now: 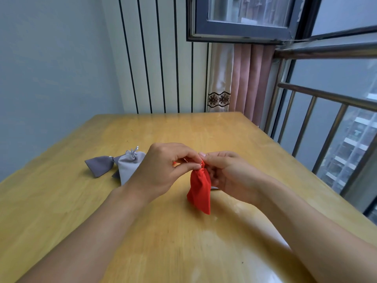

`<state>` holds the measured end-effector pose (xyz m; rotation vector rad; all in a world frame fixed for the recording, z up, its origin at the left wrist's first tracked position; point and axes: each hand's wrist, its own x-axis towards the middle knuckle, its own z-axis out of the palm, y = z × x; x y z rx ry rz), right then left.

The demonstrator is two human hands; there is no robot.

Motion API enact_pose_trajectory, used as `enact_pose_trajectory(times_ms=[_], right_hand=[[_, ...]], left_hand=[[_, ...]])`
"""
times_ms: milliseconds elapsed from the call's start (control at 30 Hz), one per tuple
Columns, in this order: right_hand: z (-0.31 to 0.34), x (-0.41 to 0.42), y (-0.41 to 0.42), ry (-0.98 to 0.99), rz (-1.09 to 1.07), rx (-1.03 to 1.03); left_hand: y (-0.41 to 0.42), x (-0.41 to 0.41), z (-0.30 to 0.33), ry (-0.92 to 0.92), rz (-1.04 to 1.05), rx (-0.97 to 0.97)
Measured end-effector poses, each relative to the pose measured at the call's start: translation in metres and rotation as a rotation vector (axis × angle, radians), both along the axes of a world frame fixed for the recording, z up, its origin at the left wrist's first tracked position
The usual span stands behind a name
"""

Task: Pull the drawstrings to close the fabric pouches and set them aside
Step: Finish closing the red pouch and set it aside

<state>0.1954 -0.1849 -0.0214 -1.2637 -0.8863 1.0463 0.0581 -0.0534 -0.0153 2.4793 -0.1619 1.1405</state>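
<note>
**Red pouch pinched at its neck above the table**

Red fabric drawstring pouch (pixel 199 190) hangs above the middle of the glossy yellow wooden table (pixel 183 242), its mouth gathered tight at the top and its body drooping toward the wood; whether its lower corner touches the surface cannot be told. Both hands meet at that gathered neck. The left hand (pixel 161 170) pinches it with curled fingertips, a bit of red showing under its fingers. The right hand (pixel 226 172) pinches the same spot from the other side, thumb up. Farther back, toward the table's left edge, a light grey fabric pouch (pixel 129 166) with a tied cord lies closed, touching a darker purple-grey fabric pouch (pixel 100 165), also cinched. Beyond the far edge hangs a pink curtain (pixel 251 78).
</note>
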Motion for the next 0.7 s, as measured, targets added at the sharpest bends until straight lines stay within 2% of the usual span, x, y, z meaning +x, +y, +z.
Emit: enact_pose_trajectory(times_ms=[167,400,700], right_hand=[[-0.0011,-0.0018,0.0001,-0.001,-0.021,-0.016],[-0.0071,0.0011,0.0050,0.042,-0.036,-0.036],[-0.0096,0.0025,0.0058,0.024,-0.098,-0.082]], left_hand=[[0.0016,0.0005,-0.0007,0.100,-0.002,0.019],[0.0020,-0.0004,-0.0004,0.126,0.073,0.147],[0.0034,0.0035,-0.0043,0.219,0.096,0.132]])
